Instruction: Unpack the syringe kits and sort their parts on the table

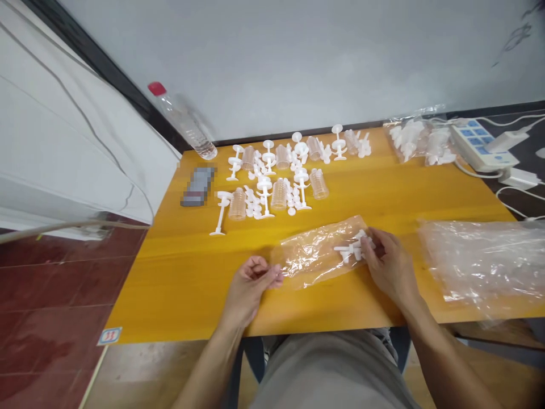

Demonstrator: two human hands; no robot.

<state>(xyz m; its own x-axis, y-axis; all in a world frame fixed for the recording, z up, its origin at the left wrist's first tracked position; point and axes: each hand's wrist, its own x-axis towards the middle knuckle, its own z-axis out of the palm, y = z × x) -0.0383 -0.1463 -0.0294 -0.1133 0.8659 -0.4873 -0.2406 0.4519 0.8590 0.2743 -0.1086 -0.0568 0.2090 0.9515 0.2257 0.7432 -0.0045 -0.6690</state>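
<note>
Head view: left hand (251, 279) pinches the clear bag (313, 257), right hand (388, 262) grips white parts (349, 249) at its mouth.

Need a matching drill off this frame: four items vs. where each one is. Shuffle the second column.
Items:
1. bottle
2. power strip
3. small clear bag
4. white plastic parts

Places:
A. held between left hand and right hand
B. far right, off the yellow tabletop
C. far left corner
D. spread in rows across the far half

Pairs: 1-C, 2-B, 3-A, 4-D
</note>
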